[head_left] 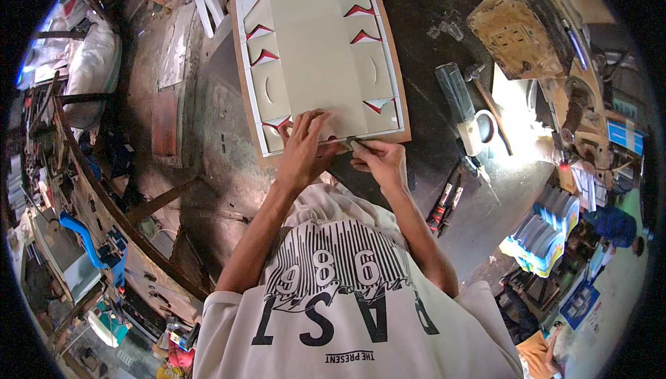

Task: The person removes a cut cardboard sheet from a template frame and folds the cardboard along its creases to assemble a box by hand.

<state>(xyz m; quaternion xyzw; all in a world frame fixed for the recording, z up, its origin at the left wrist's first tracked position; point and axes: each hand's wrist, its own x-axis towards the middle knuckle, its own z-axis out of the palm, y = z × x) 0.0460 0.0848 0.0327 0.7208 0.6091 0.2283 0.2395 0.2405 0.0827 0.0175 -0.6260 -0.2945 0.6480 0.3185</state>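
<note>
A cream sheet [318,46] with a plain middle strip lies on a brown-edged board [395,46] before me. Curved slits and small folded flaps with red and white showing, such as a flap [263,57], run down both sides. My left hand [303,144] rests on the near edge, its fingers bent and apart on the sheet, the thumb partly hidden. Just right of it, my right hand [380,160] is closed in a pinch at the same edge. Whatever its fingertips grip is too small to make out.
Right of the board, on the dark table [423,39], lie a hammer [489,105], a tape roll [485,126] and red-black hand tools [446,202]. A worn wooden block [520,29] stands beyond. Stacked packs [544,230] sit lower right; a white sack [94,67] is far left.
</note>
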